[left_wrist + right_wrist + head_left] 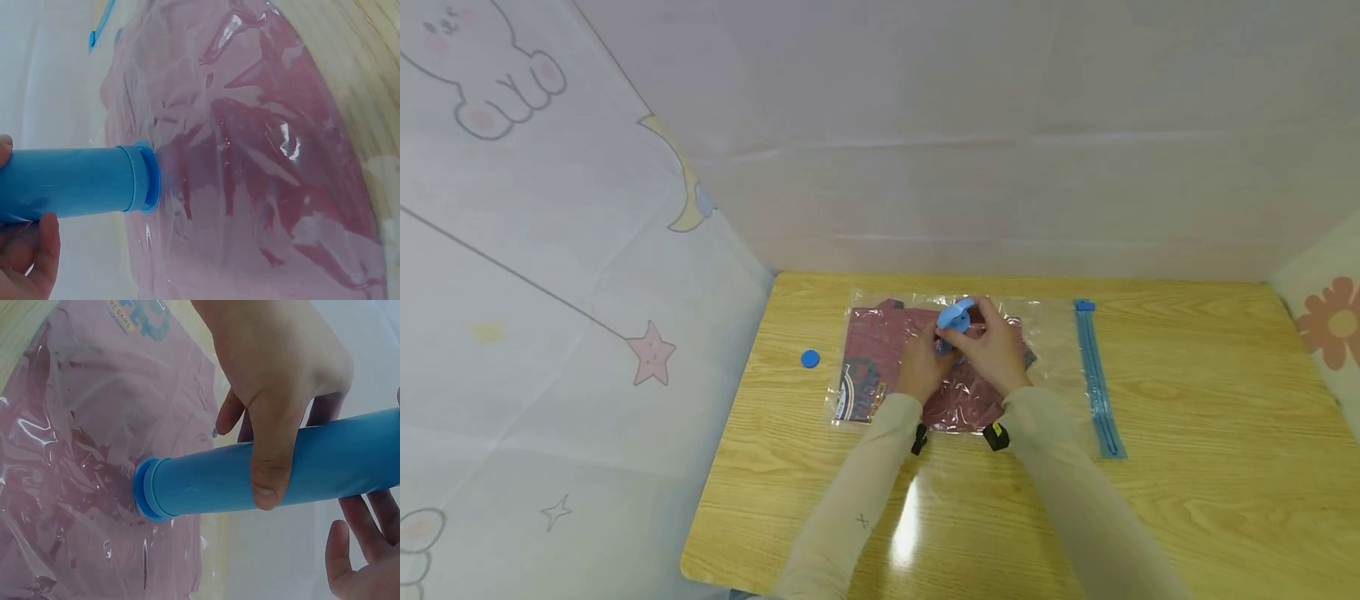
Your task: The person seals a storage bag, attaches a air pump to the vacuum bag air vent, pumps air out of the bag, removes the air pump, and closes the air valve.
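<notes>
In the left grip (923,364), curled round the barrel (212,484), and the right grip (997,354), closed on the top (957,317): blue hand pump (75,181), standing on the clear bag (1052,333). Likely light, stiff, smooth enough to slip; best held round the barrel, clear of the base (147,178).

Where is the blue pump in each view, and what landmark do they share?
Head: the blue pump sits just right of centre.
Left wrist: blue pump enters from the left edge, near mid-height.
Right wrist: blue pump runs from the right edge past centre, near mid-height.
Shared landmark: the clear bag around pink cloth.
</notes>
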`<state>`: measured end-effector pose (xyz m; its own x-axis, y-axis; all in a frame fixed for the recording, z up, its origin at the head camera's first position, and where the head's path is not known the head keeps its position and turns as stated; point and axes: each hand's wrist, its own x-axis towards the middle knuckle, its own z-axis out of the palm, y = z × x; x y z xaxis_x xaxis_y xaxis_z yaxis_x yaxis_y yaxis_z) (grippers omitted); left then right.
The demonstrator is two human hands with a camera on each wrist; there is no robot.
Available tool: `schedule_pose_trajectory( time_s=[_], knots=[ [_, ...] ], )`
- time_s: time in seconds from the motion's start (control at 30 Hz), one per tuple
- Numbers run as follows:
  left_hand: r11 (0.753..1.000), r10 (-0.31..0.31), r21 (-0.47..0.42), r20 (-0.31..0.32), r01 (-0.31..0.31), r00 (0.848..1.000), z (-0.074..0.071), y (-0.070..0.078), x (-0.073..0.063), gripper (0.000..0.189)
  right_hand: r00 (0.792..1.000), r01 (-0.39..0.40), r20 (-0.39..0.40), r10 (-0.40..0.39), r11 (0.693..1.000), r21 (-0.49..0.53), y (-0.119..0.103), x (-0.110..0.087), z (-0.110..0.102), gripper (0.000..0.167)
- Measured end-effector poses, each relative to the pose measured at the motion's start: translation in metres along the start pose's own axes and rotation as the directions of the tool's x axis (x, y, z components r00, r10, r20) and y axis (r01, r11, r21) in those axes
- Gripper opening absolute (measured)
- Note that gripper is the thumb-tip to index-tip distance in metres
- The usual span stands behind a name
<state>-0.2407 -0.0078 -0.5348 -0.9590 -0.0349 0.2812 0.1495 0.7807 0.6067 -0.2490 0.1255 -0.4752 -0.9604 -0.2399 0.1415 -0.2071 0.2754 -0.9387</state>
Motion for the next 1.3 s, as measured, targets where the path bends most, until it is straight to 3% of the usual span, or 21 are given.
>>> schedule_pose_trajectory(
  time_s=[0.17, 0.3, 0.6, 0.73, 1.0, 1.3],
  knots=[
    [1.0, -0.019, 0.025, -0.02, 0.019, 1.0, 0.002, 0.001, 0.001, 0.044, 1.0, 0.004, -0.008, -0.004, 0.999, -0.037, 0.0, 0.0, -0.001, 0.047],
    [0.997, -0.071, -0.028, 0.001, 0.071, 0.997, 0.001, 0.003, 0.001, 0.047, 1.0, 0.014, -0.01, -0.015, 0.996, -0.084, 0.001, 0.0, -0.002, 0.047],
    [0.955, -0.15, -0.233, 0.152, 0.183, 0.977, -0.008, -0.005, 0.006, 0.053, 0.998, 0.026, 0.056, -0.02, 0.994, -0.104, 0.004, 0.004, -0.006, 0.044],
    [0.943, -0.152, -0.262, 0.21, 0.206, 0.966, -0.013, -0.007, 0.008, 0.054, 0.992, 0.046, 0.119, -0.036, 0.995, -0.09, 0.004, 0.005, -0.008, 0.048],
    [0.942, -0.123, -0.278, 0.227, 0.185, 0.966, -0.013, -0.009, 0.011, 0.057, 0.978, 0.043, 0.206, -0.035, 0.998, -0.035, 0.003, 0.007, -0.011, 0.051],
    [0.947, -0.117, -0.265, 0.249, 0.184, 0.961, -0.018, -0.01, 0.013, 0.058, 0.97, 0.025, 0.24, -0.026, 1.0, 0.007, 0.003, 0.008, -0.01, 0.052]
  ],
)
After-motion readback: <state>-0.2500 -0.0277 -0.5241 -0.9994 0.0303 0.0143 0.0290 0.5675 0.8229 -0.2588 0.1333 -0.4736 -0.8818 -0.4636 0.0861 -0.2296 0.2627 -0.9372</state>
